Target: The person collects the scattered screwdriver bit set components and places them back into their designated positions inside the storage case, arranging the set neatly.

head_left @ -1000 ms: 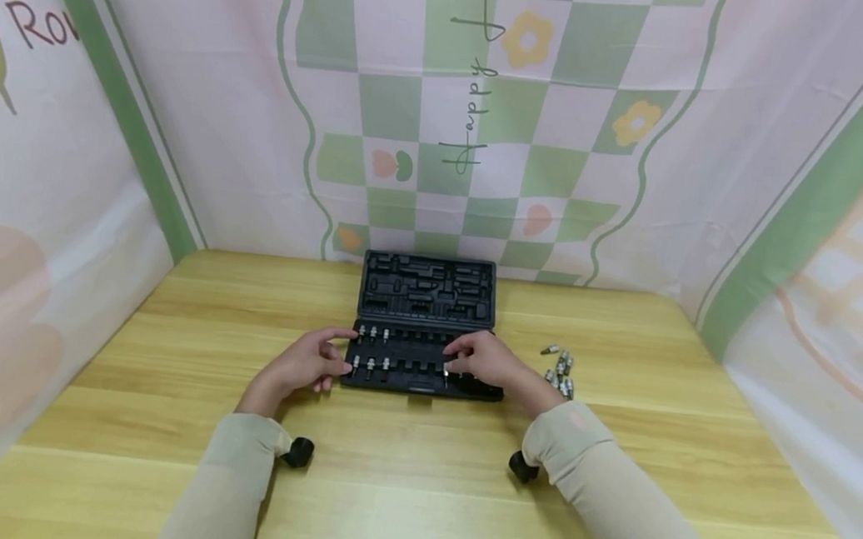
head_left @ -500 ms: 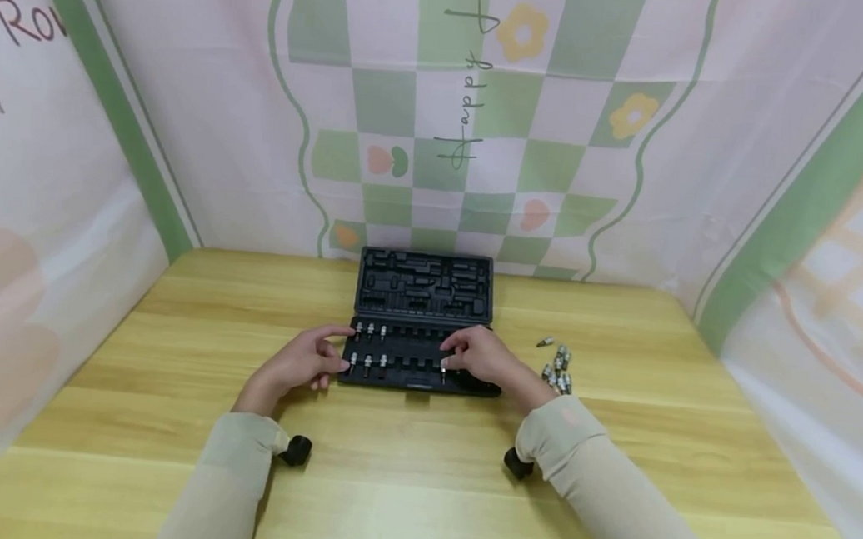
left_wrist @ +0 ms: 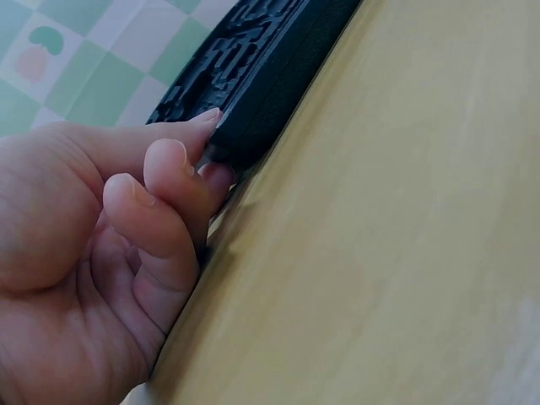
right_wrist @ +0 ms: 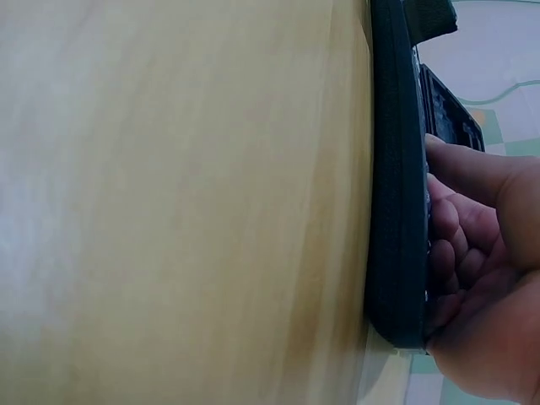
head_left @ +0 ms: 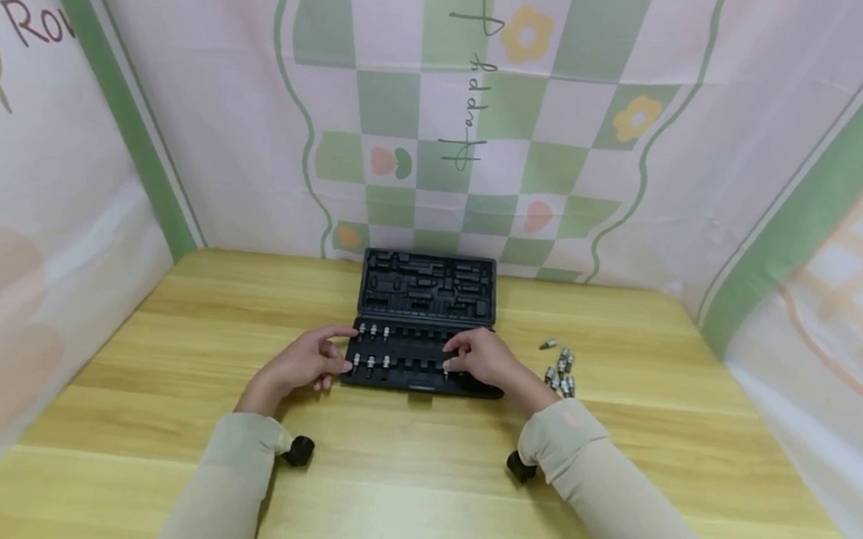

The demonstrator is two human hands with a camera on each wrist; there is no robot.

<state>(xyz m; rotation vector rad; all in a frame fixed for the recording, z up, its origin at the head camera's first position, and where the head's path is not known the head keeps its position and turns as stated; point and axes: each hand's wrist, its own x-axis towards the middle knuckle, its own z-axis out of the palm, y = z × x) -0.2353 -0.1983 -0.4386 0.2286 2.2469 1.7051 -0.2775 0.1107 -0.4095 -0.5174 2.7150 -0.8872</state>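
Note:
A black plastic case (head_left: 413,348) lies unfolded on the table, its moulded lid (head_left: 428,288) tipped back. Silver-topped bit sockets (head_left: 371,364) stand in two rows at its left end. My left hand (head_left: 306,363) grips the case's left edge, index finger toward the back and thumb at the front; in the left wrist view its other fingers curl beside the case corner (left_wrist: 253,126). Over the front row's right part, my right hand (head_left: 487,359) pinches a bit socket (head_left: 446,376) at a slot, mostly covered by the fingertips. The right wrist view shows that hand low over the case, its fingertips hidden.
Several loose bit sockets (head_left: 561,379) lie in a small heap right of the case, near the right forearm. A single one (head_left: 548,344) lies just behind them. The wooden table (head_left: 401,484) ends at a patterned curtain (head_left: 383,208) behind the case.
The bit socket under my right fingers shows less bright metal than before. Both hands otherwise keep their places; the whole view shifts slightly.

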